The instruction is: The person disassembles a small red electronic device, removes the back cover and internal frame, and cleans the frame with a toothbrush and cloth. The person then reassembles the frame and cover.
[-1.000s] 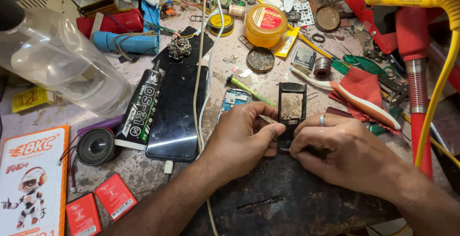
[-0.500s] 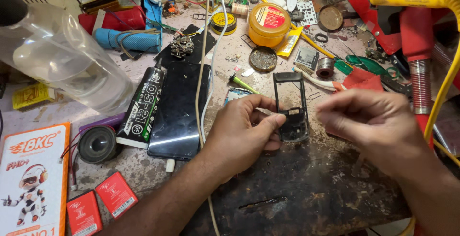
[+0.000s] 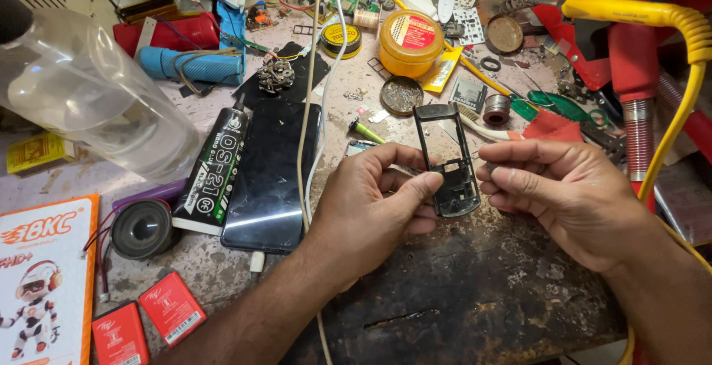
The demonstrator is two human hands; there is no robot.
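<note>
Phone frame [image 3: 447,159], a thin black plastic housing with an empty rectangular window in its upper part and a solid lower part, is held above the surface [image 3: 475,298] between both hands. Its long axis runs away from the person, the open window end farthest, tilted slightly left at the top. The left hand [image 3: 378,205] grasps it at the lower left, thumb and forefinger pinched on the edge, the other fingers curled under. The right hand [image 3: 564,194] has its fingers bent and closed at the frame's lower right edge; whether they grip or only touch it cannot be told.

Left of the hands lies a glossy black smartphone [image 3: 271,179] face up, with a black glue tube [image 3: 215,172] beside it and a white cable [image 3: 311,113] crossing over. Farther back stand a round yellow flux tin [image 3: 410,42] and a clear plastic bottle [image 3: 81,94] on its side. The surface is dark, scorched and stained.
</note>
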